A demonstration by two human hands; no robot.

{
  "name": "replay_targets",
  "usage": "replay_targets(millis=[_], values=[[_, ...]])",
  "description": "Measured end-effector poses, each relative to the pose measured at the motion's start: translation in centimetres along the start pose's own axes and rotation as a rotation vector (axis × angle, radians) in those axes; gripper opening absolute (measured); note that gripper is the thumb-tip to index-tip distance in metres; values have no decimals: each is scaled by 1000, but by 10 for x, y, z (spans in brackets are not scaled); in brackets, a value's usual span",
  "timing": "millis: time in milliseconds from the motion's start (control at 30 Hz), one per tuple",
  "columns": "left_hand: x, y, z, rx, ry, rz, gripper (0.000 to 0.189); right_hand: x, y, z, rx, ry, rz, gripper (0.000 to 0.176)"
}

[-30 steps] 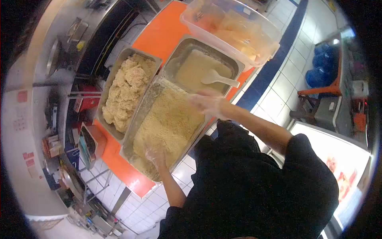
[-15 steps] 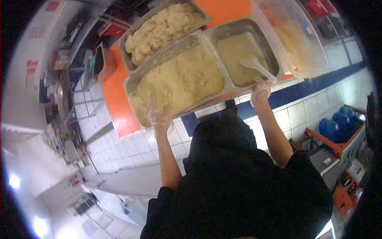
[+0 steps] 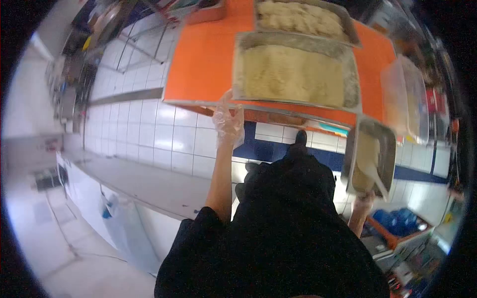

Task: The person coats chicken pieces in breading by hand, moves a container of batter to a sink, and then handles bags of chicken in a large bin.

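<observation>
My right hand, in a clear glove, grips the near end of a small metal pan that hangs off the table's front edge at the right. Pale batter and a white scoop are inside it. My left hand, also gloved, is at the front left corner of a large metal tray of pale flour. Its fingertips are at the tray's edge; whether they grip it is blurred. Behind lies another tray with floured pieces.
The trays stand on an orange table. A clear plastic tub is at its right end. Blue bottles sit in a crate at the lower right. A metal rack stands at the upper left, and a white counter at the lower left.
The small pan has come away from beside the flour tray, toward me and to the right, with my right hand at its near end. The view has turned, and the trays appear further right.
</observation>
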State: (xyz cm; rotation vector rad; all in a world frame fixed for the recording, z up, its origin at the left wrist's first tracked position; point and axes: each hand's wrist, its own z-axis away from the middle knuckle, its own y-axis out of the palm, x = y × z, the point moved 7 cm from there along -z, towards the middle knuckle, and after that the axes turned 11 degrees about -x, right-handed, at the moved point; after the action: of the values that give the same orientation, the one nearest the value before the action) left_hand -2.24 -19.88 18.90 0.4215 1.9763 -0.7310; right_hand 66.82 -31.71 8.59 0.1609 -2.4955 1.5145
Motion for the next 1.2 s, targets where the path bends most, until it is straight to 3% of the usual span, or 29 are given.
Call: replay_targets(millis=[33, 133, 167, 200, 267, 333, 367, 433, 500, 567, 633, 667, 733, 767, 800, 867, 933, 967, 1033, 1100, 1133, 1167, 1200], values=[[2, -20, -3, 9, 30, -59, 46, 0, -19, 10, 26, 141, -94, 32], [43, -86, 5, -17, -2, -145, 46, -7, -65, 34, -74, 982, -780, 22], [61, -104, 11, -23, -45, -173, 47, 4, -83, 30, -112, 1047, -830, 20], [75, -122, 18, -74, -150, -58, 45, 16, -99, 20, -142, 1056, -827, 17], [133, -163, 41, -26, -200, -161, 43, 78, -143, -2, -91, 828, -562, 21], [166, -201, 49, -70, -143, -261, 41, 101, -148, -26, -209, 881, -884, 17], [175, -214, 46, -65, -260, -255, 41, 121, -136, -45, -270, 1036, -1307, 12], [195, -240, 40, -129, -287, -194, 41, 163, -136, -97, -210, 467, -823, 15], [193, -272, 12, -199, -318, -154, 42, 204, -95, -143, -107, 750, -1501, 17], [211, -300, -24, -234, -260, -92, 38, 264, -46, -187, -31, 649, -1561, 27], [228, -342, -72, -249, -218, -196, 38, 365, -32, -214, -189, -40, -648, 31], [235, -365, -94, -222, -183, -278, 37, 408, -15, -217, -167, -34, -680, 31], [259, -423, -126, -244, -161, -331, 36, 552, -11, -211, -162, -321, -600, 28], [272, -454, -147, -249, -139, -350, 36, 614, 3, -208, -152, -321, -631, 28], [290, -487, -156, -286, -181, -377, 34, 661, 33, -210, 37, 4, -1022, 31], [317, -557, -160, -379, -171, -361, 34, 755, 101, -191, 409, 413, -1563, 29], [308, -619, -153, -390, -215, -678, 35, 887, 119, -172, 725, 675, -1760, 22], [309, -643, -143, -439, -351, -634, 36, 950, 121, -151, 879, 889, -1735, 20], [312, -684, -115, -556, -552, -595, 37, 1067, 143, -131, 1125, 818, -1825, 13], [324, -716, -105, -685, -727, -595, 39, 1155, 197, -105, 1174, 750, -1780, 12], [322, -723, -95, -743, -860, -601, 40, 1211, 179, -92, 1270, 800, -1725, 10], [332, -724, -86, -708, -908, -598, 40, 1249, 218, -78, 1320, 771, -1750, 10], [344, -733, -76, -829, -904, -567, 40, 1287, 263, -60, 1376, 735, -1785, 10]])
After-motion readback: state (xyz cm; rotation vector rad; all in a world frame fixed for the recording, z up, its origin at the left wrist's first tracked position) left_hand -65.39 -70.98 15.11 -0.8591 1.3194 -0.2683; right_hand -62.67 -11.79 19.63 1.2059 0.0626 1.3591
